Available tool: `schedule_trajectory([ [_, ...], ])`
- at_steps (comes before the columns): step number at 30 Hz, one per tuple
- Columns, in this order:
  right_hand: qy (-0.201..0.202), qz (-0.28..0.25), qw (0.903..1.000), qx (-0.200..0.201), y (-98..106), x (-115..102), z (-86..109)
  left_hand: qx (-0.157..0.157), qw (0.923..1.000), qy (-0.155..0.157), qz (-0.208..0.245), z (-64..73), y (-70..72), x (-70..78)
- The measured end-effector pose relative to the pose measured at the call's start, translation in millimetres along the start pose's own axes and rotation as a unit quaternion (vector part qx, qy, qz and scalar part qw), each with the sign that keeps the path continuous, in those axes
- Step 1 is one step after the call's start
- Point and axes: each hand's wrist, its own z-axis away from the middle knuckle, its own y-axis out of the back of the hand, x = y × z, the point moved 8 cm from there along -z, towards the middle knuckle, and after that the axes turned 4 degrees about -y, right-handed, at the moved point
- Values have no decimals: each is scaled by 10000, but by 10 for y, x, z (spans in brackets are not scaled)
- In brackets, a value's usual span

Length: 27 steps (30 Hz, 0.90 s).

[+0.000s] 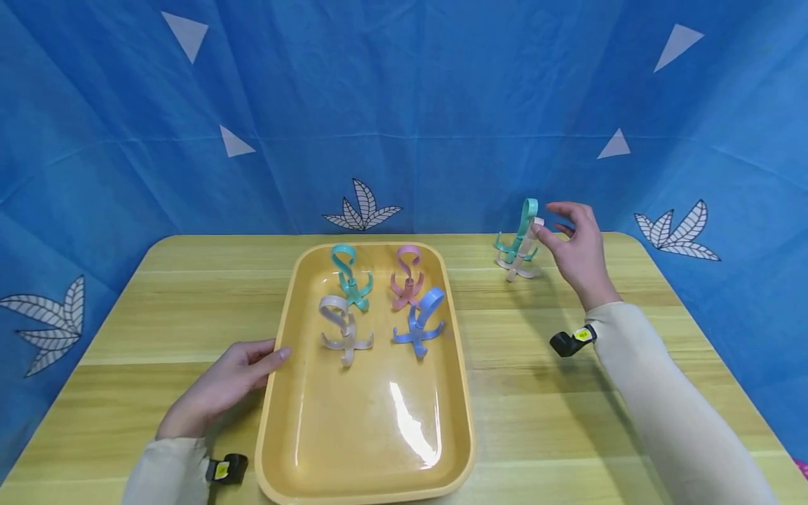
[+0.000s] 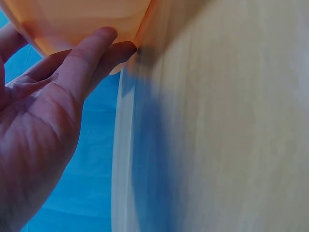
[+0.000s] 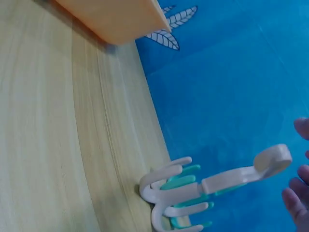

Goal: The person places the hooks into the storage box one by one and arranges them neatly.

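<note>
A whitish multi-prong plastic hook (image 3: 227,180) stands upright at the table's back right, just in front of a green hook (image 1: 527,214) of the same kind. My right hand (image 1: 581,256) is beside the whitish hook's curled top; the right wrist view shows a gap between its spread fingers (image 3: 297,200) and the hook. With the thumb over the rim and the other fingers against the outer wall, my left hand (image 1: 227,382) holds the left side of a yellow tray (image 1: 353,435). Inside stand a green hook (image 1: 355,291), a pink hook (image 1: 407,287), a greyish-white hook (image 1: 347,340) and a blue hook (image 1: 419,333).
The tray lies on a wood-grain table (image 1: 524,421), with its hooks grouped in the far half. Behind and at both sides hangs a blue cloth (image 1: 416,91) printed with leaves and triangles, right at the table's back edge.
</note>
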Motion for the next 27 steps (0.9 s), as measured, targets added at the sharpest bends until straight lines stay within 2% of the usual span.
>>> schedule_trajectory([
  [6,-344,-211,9985,-366,-69,152,-38,36,10000,-2,-75,-3,3,-8],
  [10,-507,-156,9976,-442,-90,226,-43,41,9999,24,-98,8,-1,-1],
  [18,-509,-88,9974,-500,-65,257,-74,38,9999,106,-16,5,-8,1],
  [27,-669,-124,9954,-680,-85,264,-73,80,9999,47,-47,5,-4,7],
])
